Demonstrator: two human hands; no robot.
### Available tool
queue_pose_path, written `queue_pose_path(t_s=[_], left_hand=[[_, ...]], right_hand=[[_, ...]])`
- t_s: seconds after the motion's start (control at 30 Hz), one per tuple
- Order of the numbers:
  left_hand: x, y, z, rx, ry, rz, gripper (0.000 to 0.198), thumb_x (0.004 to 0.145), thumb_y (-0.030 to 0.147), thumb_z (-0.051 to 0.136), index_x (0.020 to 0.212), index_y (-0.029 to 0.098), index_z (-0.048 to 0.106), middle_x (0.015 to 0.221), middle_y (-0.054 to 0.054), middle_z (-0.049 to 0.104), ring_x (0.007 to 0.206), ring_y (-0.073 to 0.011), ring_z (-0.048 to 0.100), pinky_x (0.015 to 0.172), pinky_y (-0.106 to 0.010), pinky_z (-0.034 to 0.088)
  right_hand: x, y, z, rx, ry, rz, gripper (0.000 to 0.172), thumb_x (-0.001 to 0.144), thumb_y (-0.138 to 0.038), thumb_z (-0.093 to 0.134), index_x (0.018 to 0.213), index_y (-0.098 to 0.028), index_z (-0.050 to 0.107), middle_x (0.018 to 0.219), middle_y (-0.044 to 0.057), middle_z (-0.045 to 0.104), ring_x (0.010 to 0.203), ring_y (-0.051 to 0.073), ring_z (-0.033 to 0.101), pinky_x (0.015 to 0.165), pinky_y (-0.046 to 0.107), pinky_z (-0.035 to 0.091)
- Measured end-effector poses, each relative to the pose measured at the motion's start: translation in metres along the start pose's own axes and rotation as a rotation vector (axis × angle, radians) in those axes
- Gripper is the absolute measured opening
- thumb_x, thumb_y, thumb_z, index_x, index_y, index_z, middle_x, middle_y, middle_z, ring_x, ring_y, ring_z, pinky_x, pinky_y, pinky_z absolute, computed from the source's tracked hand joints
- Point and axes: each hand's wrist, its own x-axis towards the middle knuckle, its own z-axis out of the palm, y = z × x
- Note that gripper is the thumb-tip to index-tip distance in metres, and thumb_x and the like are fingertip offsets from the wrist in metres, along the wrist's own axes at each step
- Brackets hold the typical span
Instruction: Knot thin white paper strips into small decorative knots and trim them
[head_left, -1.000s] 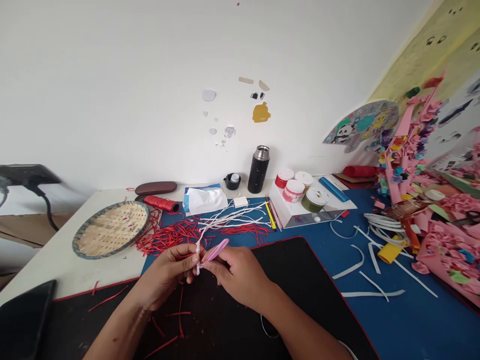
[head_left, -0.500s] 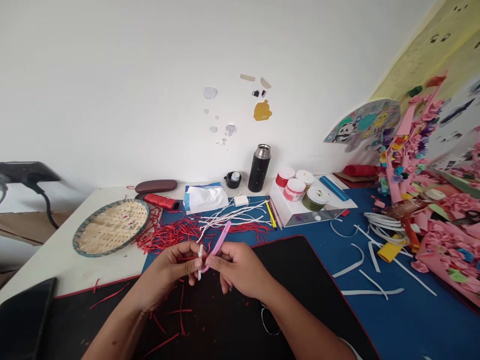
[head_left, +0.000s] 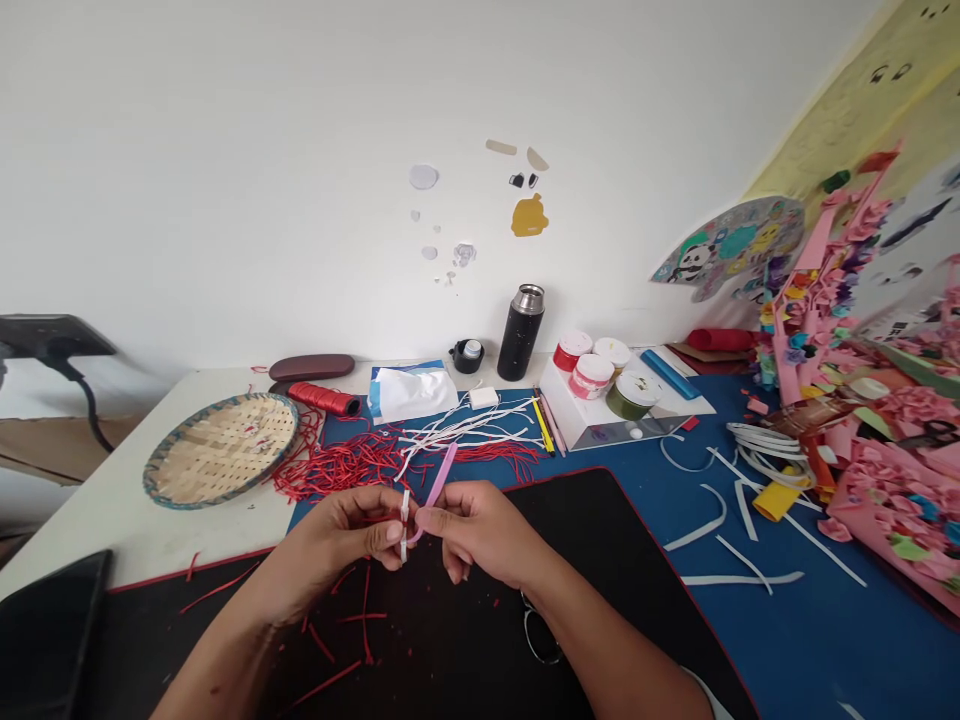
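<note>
Over the black mat [head_left: 600, 540], the pink tool [head_left: 442, 470] in the right hand [head_left: 484, 530] now stands steeper than a second ago, gripped by fingers and thumb. The left hand [head_left: 341, 535] pinches a white strip [head_left: 405, 512], short, thin and upright, just beside the tool, before a heap of red strips [head_left: 337, 465].

Woven basket [head_left: 221, 447], red thread spool [head_left: 325, 399], black flask [head_left: 520, 333], tissue pack [head_left: 411, 392], 4 lidded jars [head_left: 590, 376]
</note>
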Motion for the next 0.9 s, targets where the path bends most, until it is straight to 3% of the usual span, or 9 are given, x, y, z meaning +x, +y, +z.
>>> queue_pose_path(t_s=[0.2, 0.47, 0.63, 0.77, 0.9], left_hand=[[-0.0047, 0.0034, -0.0035, 0.089, -0.054, 0.003, 0.030, 0.075, 0.042, 0.095, 0.094, 0.021, 0.086, 0.073, -0.001, 0.074, 0.070, -0.0154, 0.063, 0.070, -0.026, 0.050], [-0.0013, 0.0011, -0.0029, 0.052, 0.029, 0.027, 0.029, 0.073, 0.042, 0.097, 0.090, 0.021, 0.086, 0.074, -0.001, 0.075, 0.068, -0.0158, 0.066, 0.068, -0.026, 0.053], [-0.0008, -0.0008, -0.0031, -0.058, 0.083, 0.051, 0.030, 0.070, 0.039, 0.100, 0.091, 0.021, 0.087, 0.078, -0.002, 0.079, 0.066, -0.0138, 0.068, 0.065, -0.023, 0.055], [-0.0015, 0.0029, -0.0006, -0.142, 0.127, 0.042, 0.035, 0.062, 0.039, 0.104, 0.087, 0.021, 0.088, 0.075, -0.003, 0.080, 0.063, -0.0133, 0.069, 0.062, -0.021, 0.056], [-0.0017, 0.0070, 0.0011, -0.189, 0.144, 0.032, 0.036, 0.057, 0.038, 0.107, 0.080, 0.019, 0.088, 0.067, -0.003, 0.078, 0.057, -0.0125, 0.067, 0.058, -0.020, 0.056]], right_hand=[[0.0016, 0.0022, -0.0004, -0.015, 0.001, 0.000, 0.058, 0.079, -0.074, 0.080, 0.079, -0.019, 0.062, 0.041, -0.011, 0.043, 0.038, 0.010, 0.051, 0.041, 0.019, 0.035], [0.0031, 0.0069, 0.0012, -0.061, 0.033, -0.047, 0.055, 0.089, -0.074, 0.069, 0.086, -0.019, 0.065, 0.047, -0.008, 0.052, 0.040, 0.011, 0.055, 0.042, 0.020, 0.038], [0.0036, 0.0079, 0.0012, -0.180, 0.196, -0.192, 0.041, 0.098, -0.058, 0.067, 0.091, -0.018, 0.068, 0.056, -0.005, 0.058, 0.046, 0.011, 0.055, 0.049, 0.022, 0.040], [0.0022, 0.0073, 0.0003, -0.340, 0.283, -0.295, 0.022, 0.100, -0.042, 0.070, 0.106, -0.021, 0.074, 0.064, -0.005, 0.061, 0.055, 0.012, 0.060, 0.058, 0.024, 0.045], [-0.0012, 0.0060, 0.0018, -0.546, 0.282, -0.382, 0.028, 0.099, -0.033, 0.073, 0.125, -0.025, 0.074, 0.085, 0.000, 0.075, 0.073, 0.017, 0.069, 0.072, 0.028, 0.050]])
